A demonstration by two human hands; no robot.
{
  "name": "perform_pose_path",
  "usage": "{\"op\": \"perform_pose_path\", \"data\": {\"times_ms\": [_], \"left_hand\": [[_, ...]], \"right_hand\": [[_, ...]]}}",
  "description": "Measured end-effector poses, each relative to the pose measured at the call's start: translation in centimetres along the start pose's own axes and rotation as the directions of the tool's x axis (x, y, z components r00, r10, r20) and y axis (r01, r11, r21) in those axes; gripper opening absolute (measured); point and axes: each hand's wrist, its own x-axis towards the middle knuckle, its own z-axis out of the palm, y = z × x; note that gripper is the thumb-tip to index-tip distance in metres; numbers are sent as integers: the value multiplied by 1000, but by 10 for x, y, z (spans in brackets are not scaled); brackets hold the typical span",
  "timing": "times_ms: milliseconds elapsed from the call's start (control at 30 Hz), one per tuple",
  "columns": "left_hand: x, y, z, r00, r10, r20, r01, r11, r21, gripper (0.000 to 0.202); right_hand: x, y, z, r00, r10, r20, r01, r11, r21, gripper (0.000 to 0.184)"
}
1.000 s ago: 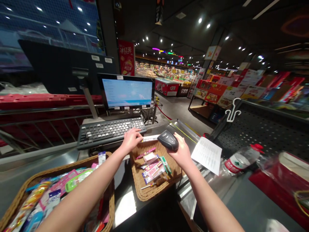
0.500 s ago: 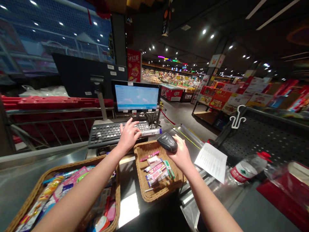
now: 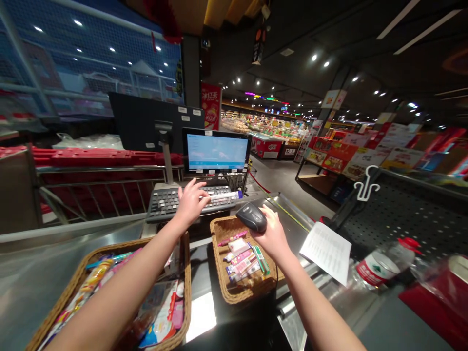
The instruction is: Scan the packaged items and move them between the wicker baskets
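Over the black keyboard (image 3: pixel 168 201) is my left hand (image 3: pixel 190 204), its thumb and fingers pinching a slim whitish stick-shaped item with a blue end (image 3: pixel 224 196). The item points right, toward the scanner; its exact kind is unclear. My right hand (image 3: pixel 272 231) is wrapped round a black barcode scanner (image 3: pixel 251 217), its head tilted left above a small wicker basket (image 3: pixel 228 295). Inside that basket lie several small packets and a pink pen-like item (image 3: pixel 233 238). Under my left forearm stands a larger wicker basket (image 3: pixel 187 292) filled with colourful packaged goods.
A lit monitor (image 3: pixel 217 152) stands behind the keyboard, with a dark screen back (image 3: pixel 146 122) to its left. On the right are a printed sheet (image 3: pixel 326 252), a large clear bottle with a red cap (image 3: pixel 380 268), a white hook (image 3: pixel 366 184) and a red box (image 3: pixel 435 297).
The view has shifted slightly, so the scene sits a little further right and lower. My left hand has moved slightly left over the keyboard with the stick-shaped item. My right hand still grips the scanner.
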Motion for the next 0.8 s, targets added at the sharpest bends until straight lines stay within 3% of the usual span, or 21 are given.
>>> {"op": "perform_pose_path", "data": {"times_ms": [167, 800], "left_hand": [[-6, -8, -8, 1000, -14, -8, 15, 1000, 9, 20], [-44, -43, -55, 995, -95, -41, 97, 994, 44, 21]], "right_hand": [[0, -7, 3, 999, -21, 36, 20, 1000, 4, 33], [-3, -49, 26, 990, -123, 63, 119, 991, 63, 35]]}}
